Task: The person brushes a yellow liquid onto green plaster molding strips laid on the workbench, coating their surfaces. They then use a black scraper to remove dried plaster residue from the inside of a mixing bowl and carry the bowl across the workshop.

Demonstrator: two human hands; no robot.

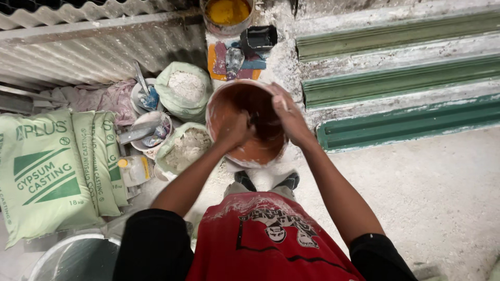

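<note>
Red shirt (265, 234) with black-and-white print — black short sleeves (156, 244), white dust, dark shoes (245, 180).

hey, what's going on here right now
A person stands over an orange-brown bucket, looking straight down into it. The left hand is inside the bucket, and the right hand grips its far rim. To the person's left sit two open sacks of white powder, small bowls holding trowels, and stacked green gypsum bags. Long green moulds lie to the right, and a pail of yellow powder sits ahead.
</note>
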